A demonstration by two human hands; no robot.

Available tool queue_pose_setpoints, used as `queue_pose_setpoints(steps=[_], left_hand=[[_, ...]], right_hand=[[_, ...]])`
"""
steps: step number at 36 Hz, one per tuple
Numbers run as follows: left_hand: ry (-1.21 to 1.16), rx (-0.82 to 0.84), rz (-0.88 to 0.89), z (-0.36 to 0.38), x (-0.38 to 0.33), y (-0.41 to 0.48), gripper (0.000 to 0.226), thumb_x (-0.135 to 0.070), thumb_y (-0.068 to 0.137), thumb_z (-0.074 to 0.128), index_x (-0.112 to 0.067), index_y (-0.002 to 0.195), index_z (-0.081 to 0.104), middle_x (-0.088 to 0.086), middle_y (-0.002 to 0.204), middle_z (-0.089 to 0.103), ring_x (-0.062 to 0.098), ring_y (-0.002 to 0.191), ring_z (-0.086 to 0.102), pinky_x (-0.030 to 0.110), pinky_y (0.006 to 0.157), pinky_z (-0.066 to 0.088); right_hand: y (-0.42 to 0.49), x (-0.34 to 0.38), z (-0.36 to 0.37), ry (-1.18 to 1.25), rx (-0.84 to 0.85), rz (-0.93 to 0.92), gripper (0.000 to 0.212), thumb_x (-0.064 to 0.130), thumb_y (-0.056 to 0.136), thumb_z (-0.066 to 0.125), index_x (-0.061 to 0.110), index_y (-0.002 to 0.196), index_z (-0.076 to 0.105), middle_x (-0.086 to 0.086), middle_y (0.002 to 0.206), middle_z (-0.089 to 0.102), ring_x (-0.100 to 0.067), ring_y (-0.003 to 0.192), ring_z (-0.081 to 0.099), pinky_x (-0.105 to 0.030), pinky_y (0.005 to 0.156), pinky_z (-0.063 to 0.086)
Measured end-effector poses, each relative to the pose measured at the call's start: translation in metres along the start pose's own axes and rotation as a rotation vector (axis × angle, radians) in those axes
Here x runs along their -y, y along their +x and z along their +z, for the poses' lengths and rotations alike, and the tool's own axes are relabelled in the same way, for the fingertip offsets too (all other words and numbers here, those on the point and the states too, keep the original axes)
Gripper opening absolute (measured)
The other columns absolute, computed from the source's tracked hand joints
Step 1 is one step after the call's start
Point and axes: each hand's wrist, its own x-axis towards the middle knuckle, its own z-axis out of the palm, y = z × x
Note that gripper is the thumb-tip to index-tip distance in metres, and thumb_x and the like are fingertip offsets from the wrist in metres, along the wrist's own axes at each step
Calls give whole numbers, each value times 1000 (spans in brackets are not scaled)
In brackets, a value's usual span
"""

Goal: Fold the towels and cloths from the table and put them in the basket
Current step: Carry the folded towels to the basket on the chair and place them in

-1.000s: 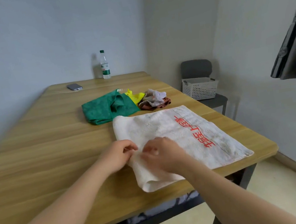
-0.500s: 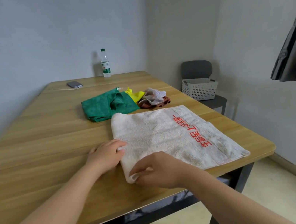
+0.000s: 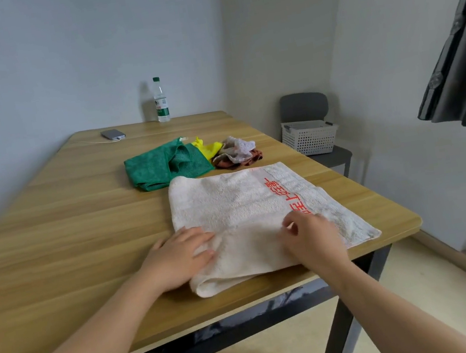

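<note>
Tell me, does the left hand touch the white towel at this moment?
Touching. The head view shows the left hand lying flat on the near left part of the white towel, its straight fingers pressing on the folded layer.

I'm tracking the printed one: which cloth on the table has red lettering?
The white towel at the front, under the left hand; the green cloth, yellow cloth and crumpled brown-and-white cloths behind it show no lettering.

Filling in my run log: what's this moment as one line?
step: folding towel | left hand: flat on towel | right hand: pinches folded edge | cloths: unfolded | basket: on chair
</note>
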Motion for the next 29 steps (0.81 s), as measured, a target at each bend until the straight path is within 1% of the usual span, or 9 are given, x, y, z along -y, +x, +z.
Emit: queue_pose_setpoints(steps=[4, 6, 8, 11, 16, 19, 23, 27, 29], left_hand=[[68, -11, -59, -15, -5, 4, 38, -39, 99, 26, -39, 135, 41, -16, 145, 36, 9, 139, 24, 46, 112, 19], [34, -99, -56, -17, -17, 8, 36, -32, 99, 27, -31, 125, 52, -13, 135, 46, 10, 132, 35, 41, 110, 24], [-72, -126, -19, -14, -31, 12, 38, -32, 100, 28, -27, 134, 45, -10, 143, 39, 11, 129, 39, 35, 107, 29], [-131, -58, -1, -3, -43, 15, 49, -41, 100, 30, -26, 147, 25, -9, 154, 21, 13, 140, 25, 34, 112, 24], [-21, -46, -34, 6, -40, 21, 57, -49, 98, 26, -27, 149, 13, -9, 157, 9, 10, 145, 4, 38, 117, 7], [-16, -33, -35, 6, -39, 20, 58, -50, 98, 26, -27, 149, 13, -9, 157, 8, 10, 145, 3, 38, 117, 6], [-8, -42, -46, 6, -40, 22, 58, -51, 98, 25, -27, 149, 14, -9, 157, 8, 10, 145, 3, 37, 117, 6], [-3, -29, -48, 6, -40, 20, 56, -50, 98, 22, -28, 149, 12, -9, 158, 7, 10, 145, 1, 37, 116, 5], [-12, -21, -45, 5, -41, 18, 56, -50, 99, 20, -28, 149, 12, -9, 157, 7, 9, 145, 1, 36, 116, 4]], right_hand=[[-1, -30, -16, -179, -79, 301, 41, 32, 94, 38, 23, 135, 42, -4, 138, 42, -27, 129, 33, -41, 107, 24], [-1, -40, -22, -155, -57, 441, 48, 36, 91, 38, 18, 135, 40, -8, 139, 41, -30, 129, 31, -42, 106, 23], [1, -47, -27, -174, -24, 495, 55, 49, 88, 43, 16, 132, 42, -9, 136, 44, -30, 128, 33, -43, 104, 25], [8, -53, -35, -161, 32, 529, 64, 60, 80, 57, 15, 123, 47, -9, 126, 53, -29, 121, 42, -41, 99, 30], [18, -63, -38, 85, 105, 572, 53, 41, 74, 69, 13, 114, 48, -6, 99, 58, -24, 95, 58, -36, 82, 52], [17, -66, -40, 153, 69, 482, 47, 29, 74, 68, 19, 114, 45, -5, 100, 55, -22, 89, 57, -33, 70, 50], [17, -65, -49, 376, 114, 424, 34, 29, 80, 69, 15, 105, 51, 1, 84, 53, -13, 73, 52, -26, 64, 46], [15, -62, -58, 535, 191, 473, 41, 32, 84, 67, 12, 117, 55, 1, 83, 53, -15, 76, 51, -23, 63, 44], [14, -61, -58, 548, 215, 480, 44, 32, 84, 67, 11, 121, 56, 2, 84, 55, -18, 86, 54, -26, 71, 46]])
